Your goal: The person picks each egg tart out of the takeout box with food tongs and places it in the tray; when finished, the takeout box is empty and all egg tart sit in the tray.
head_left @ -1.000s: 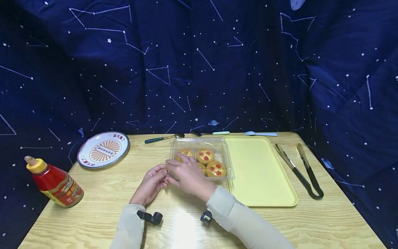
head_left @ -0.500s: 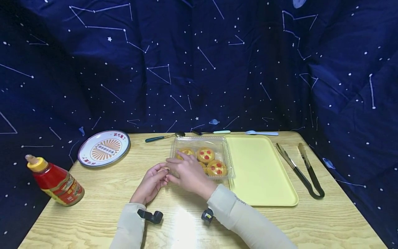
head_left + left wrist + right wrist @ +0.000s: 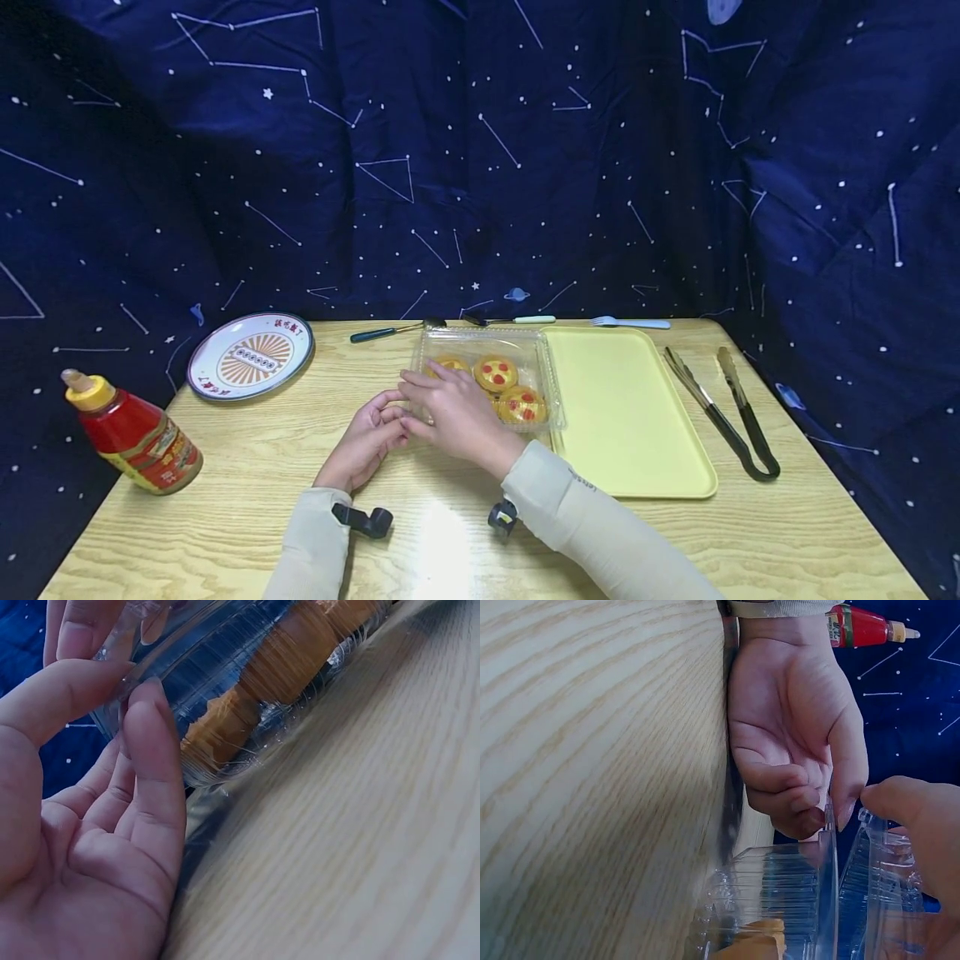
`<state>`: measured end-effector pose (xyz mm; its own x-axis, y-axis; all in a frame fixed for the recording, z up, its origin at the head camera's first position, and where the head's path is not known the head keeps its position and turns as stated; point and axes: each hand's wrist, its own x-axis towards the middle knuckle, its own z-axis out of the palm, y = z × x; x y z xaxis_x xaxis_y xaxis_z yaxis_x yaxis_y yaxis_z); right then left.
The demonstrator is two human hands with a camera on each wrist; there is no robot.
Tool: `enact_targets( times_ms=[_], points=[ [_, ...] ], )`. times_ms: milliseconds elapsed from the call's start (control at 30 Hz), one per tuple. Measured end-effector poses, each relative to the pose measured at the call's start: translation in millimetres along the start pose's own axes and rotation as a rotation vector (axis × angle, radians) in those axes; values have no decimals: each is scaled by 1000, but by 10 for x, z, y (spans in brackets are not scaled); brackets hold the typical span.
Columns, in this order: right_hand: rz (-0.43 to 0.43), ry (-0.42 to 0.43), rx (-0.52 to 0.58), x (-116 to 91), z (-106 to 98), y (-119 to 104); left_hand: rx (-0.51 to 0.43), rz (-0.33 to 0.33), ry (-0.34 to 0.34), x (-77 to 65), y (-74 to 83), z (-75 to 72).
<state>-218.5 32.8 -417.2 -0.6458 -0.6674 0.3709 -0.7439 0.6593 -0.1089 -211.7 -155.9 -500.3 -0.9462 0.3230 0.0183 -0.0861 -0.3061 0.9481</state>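
Observation:
A clear plastic clamshell box (image 3: pixel 517 340) holds several round yellow tarts (image 3: pixel 495 374) with red spots on top. At its near left corner, my left hand (image 3: pixel 362 446) pinches the rim between thumb and fingers, also visible in the left wrist view (image 3: pixel 97 847). My right hand (image 3: pixel 465 421) reaches over the box from the right, and its thumb holds the edge of the lid (image 3: pixel 889 881). A narrow gap shows between lid and base in the right wrist view. Part of the tarts is hidden under the right hand.
A yellow tray (image 3: pixel 630 417) lies against the box's right side, with tongs (image 3: pixel 723 421) beyond it. A spoon (image 3: pixel 397 331), another utensil (image 3: pixel 510 320) and a blue fork (image 3: pixel 630 322) line the back edge. Leftward are a plate (image 3: pixel 251 357) and a red sauce bottle (image 3: pixel 138 437).
Both hands stay at the near left corner of the box. The right fingers and the lid edge shift only slightly; the other things keep their places.

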Motion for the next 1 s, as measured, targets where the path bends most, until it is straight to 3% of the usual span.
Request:
enact_targets(
  times_ms=[367,667,1000],
  points=[
    [-43,-6,-47,-11,-9,24,29,13,-34,2,-15,-7],
    [-66,14,-76,-98,-34,78,66,-9,-17,16,-8,-6],
    [13,-10,-111,-225,-89,167,76,-17,-8,15,-5,5]
  ],
)
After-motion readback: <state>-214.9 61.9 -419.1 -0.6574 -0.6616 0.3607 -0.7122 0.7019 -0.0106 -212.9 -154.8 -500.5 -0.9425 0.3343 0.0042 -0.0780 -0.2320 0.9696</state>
